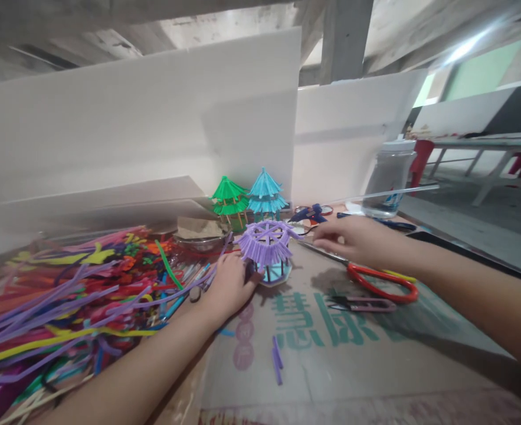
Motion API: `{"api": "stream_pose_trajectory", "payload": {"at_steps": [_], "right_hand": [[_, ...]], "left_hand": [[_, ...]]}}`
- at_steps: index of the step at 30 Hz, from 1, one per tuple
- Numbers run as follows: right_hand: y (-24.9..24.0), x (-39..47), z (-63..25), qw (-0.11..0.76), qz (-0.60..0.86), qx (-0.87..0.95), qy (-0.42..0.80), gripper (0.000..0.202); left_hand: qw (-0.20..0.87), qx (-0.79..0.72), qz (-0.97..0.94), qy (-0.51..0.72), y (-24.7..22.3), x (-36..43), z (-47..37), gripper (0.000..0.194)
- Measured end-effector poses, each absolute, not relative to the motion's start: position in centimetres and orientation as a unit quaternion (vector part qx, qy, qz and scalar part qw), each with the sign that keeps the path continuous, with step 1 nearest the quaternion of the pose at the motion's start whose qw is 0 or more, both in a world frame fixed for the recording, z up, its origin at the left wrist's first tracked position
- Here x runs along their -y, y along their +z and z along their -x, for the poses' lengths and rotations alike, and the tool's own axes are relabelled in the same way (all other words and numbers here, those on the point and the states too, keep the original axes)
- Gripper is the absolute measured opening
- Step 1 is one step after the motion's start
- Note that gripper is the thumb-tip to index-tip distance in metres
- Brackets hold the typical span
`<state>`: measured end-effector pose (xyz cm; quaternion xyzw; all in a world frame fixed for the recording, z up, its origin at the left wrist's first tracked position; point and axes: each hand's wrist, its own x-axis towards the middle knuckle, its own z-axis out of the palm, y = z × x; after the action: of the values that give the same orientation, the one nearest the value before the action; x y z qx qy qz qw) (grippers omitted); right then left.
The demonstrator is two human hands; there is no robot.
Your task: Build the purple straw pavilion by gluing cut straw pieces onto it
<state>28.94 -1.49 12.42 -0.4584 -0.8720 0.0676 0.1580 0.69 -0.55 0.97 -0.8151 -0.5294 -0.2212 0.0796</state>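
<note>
Currently, left hand (230, 280) gripping purple fuzzy-stick pavilion model (266, 251) at frame centre, base partly hidden; right hand (345, 239), right of centre, blurred, grip impossible to tell, near red-handled metal scissors (354, 273).

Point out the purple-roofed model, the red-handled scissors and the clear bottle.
Purple-roofed model (266, 254): head view, on its roof fringe.
Red-handled scissors (354, 271): head view, on the red handle.
Clear bottle (386, 177): head view, on its body.

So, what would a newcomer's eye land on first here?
Probably the purple pavilion model near the centre, with the left hand at its side. Behind it stand a green pagoda and a blue pagoda; a jumble of colourful craft strips spreads across the left.
</note>
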Motion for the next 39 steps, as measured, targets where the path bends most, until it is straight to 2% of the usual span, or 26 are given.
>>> {"api": "stream_pose_trajectory", "payload": {"at_steps": [3,7,9,11,17,22,26,32,39], "right_hand": [[12.9,-0.1,-31.2,0.104,0.496,0.862,-0.004,0.028],[12.0,0.6,-32.4,0.009,0.466,0.882,0.072,0.026],[11.4,1.9,-32.3,-0.035,0.418,0.899,0.122,0.034],[10.8,3.3,-31.9,-0.059,0.39,0.912,0.112,0.041],[9.5,4.3,-31.1,-0.064,0.391,0.918,0.001,0.009],[9.2,3.7,-31.6,-0.047,0.394,0.917,-0.034,0.014],[9.1,4.0,-32.1,-0.079,0.397,0.914,-0.009,0.013],[8.2,4.4,-32.0,-0.082,0.375,0.923,-0.027,0.005],[8.1,4.2,-31.9,-0.048,0.365,0.927,-0.07,0.023]], "left_hand": [[0.087,0.522,0.818,-0.226,0.9,0.5,-0.6,0.026],[0.089,0.521,0.818,-0.226,0.9,0.5,-0.5,0.026],[0.087,0.524,0.817,-0.222,0.9,0.5,-0.5,0.028],[0.085,0.522,0.819,-0.222,0.9,0.5,-0.4,0.03],[0.078,0.525,0.819,-0.218,1.4,0.8,-0.5,0.025],[0.079,0.518,0.821,-0.224,1.6,0.8,-0.6,0.021],[0.078,0.518,0.823,-0.219,1.6,0.8,-0.5,0.022],[0.088,0.52,0.822,-0.216,1.2,0.6,-0.4,0.025],[0.079,0.488,0.838,-0.232,1.4,0.6,-0.3,0.024]]}}
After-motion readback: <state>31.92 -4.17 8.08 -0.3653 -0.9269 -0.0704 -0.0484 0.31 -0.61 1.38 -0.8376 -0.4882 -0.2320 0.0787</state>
